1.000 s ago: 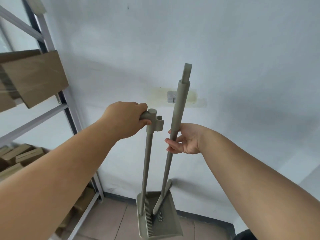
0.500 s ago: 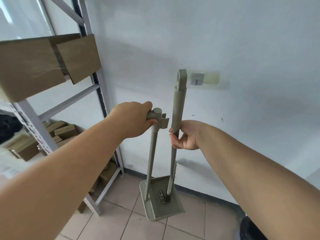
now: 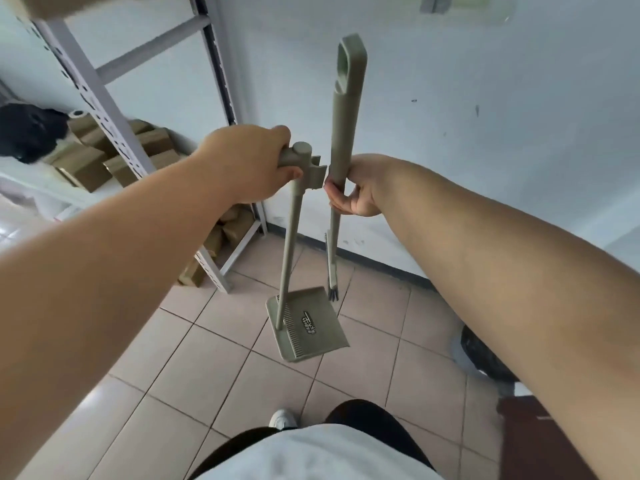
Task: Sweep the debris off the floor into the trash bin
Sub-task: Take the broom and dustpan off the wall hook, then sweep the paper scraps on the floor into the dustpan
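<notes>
Grey-green dustpan [image 3: 306,329] hangs above tiled floor [image 3: 207,368], left hand [image 3: 247,164] curled round its handle top. Right hand [image 3: 353,190] pinches broom [image 3: 343,133] stick just beside dustpan handle.

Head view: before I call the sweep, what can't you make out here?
- Trash bin: only a dark edge shows in the head view; the right forearm covers the rest.
- Broom head: seen edge-on beside the dustpan, bristles too small to judge.
- Debris: none discernible on the visible tiles; the arms and torso hide much of the floor.
- Left hand fingers: wrapped out of sight behind the dustpan handle.
- Right hand grips the broom.
</notes>
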A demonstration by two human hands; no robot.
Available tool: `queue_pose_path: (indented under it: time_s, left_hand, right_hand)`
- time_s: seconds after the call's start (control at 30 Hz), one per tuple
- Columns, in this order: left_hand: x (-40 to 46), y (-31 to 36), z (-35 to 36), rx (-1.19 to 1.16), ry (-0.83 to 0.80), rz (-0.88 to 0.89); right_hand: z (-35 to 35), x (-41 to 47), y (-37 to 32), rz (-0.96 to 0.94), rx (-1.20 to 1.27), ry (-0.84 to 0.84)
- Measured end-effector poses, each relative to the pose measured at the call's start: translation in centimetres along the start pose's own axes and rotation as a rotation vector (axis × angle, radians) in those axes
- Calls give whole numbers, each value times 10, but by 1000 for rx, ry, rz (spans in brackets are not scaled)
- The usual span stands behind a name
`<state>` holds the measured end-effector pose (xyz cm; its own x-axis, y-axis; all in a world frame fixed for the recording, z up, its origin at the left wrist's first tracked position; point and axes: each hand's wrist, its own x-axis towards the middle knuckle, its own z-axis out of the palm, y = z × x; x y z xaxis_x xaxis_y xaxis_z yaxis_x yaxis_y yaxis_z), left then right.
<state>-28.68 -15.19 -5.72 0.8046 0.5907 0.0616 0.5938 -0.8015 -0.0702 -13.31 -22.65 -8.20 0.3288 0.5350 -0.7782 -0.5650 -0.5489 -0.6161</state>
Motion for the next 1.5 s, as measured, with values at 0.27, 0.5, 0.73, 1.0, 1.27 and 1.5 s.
queue_pose_path:
  time_s: [0.27,0.5,0.73,1.0,1.27,1.5]
  left_hand:
    - [-37,43,38,-12,-80,-96]
    - [-63,78,72,-73,-121,-195]
    - [-98,94,103,-140,-199,-294]
    - [-155,72,132,-140,-166,-459]
    - [-220,30,139,-195,-164,-705]
    - [-282,-13,142,-257,-145,-908]
  right_hand:
    - [-39,8,56,129,-73,-59]
    - [-69,14,97,179,-103,-99]
    - [-72,31,134,190,-203,-103]
    - [-39,31,165,247,-468,-146]
    - [29,29,196,176,-658,-301]
    - [103,15,228,106,-890,-484]
